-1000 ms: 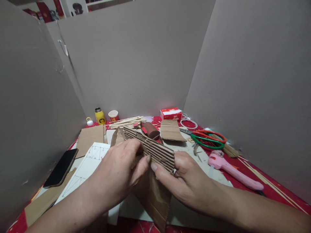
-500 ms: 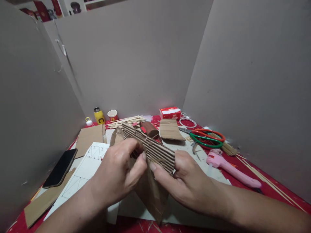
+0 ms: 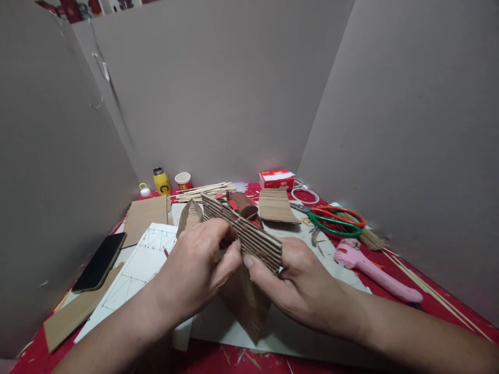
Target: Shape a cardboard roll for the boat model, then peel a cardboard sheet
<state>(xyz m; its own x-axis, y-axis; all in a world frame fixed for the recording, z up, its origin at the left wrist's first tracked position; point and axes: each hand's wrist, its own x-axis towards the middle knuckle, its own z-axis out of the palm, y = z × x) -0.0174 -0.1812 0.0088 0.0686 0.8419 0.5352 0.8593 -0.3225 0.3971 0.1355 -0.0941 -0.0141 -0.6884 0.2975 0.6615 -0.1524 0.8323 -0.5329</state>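
Note:
Between my two hands is a piece of corrugated cardboard (image 3: pixel 259 244), its ridged side showing, held tilted above the table. My left hand (image 3: pixel 195 265) pinches its near edge around the middle with thumb and bent fingers. My right hand (image 3: pixel 300 285) grips the right end, thumb on the near edge and fingers behind. A smooth brown cardboard flap (image 3: pixel 247 306) hangs below the hands; whether it joins the ridged piece I cannot tell. Just behind stands a brown cylinder (image 3: pixel 244 205) with red bits beside it. The left fingertips are partly hidden.
On the right lie scissors (image 3: pixel 337 221) with orange and green handles and a pink glue gun (image 3: pixel 376 272). At left are a phone (image 3: pixel 99 262), a sheet with drawings (image 3: pixel 128 280) and cardboard (image 3: pixel 146 215). Wooden sticks (image 3: pixel 202 192), a yellow bottle (image 3: pixel 161 182) and a red box (image 3: pixel 276 179) stand behind.
The camera view has shifted slightly. Both hands keep their hold on the corrugated cardboard, with little visible movement of the fingers.

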